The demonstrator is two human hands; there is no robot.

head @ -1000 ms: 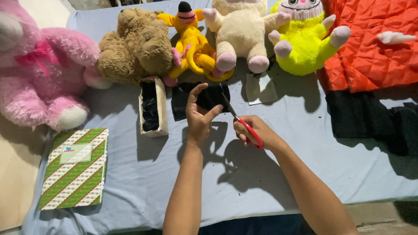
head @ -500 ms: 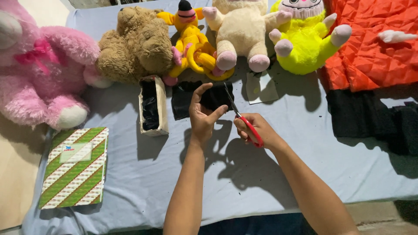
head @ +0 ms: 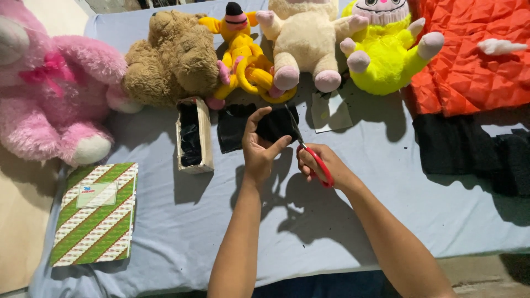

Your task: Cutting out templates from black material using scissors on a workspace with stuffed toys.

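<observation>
Toward the far edge of the surface [head: 165,221], left hand [head: 259,152] pinches black fabric [head: 259,129] taut, right hand [head: 320,165] grips red-handled scissors [head: 306,149]; best keep fabric tensioned, fingers off the blades.

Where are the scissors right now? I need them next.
In the head view, the scissors are just right of centre, in the right hand, blades at the black cloth held by the left hand, below the yellow toy.
</observation>
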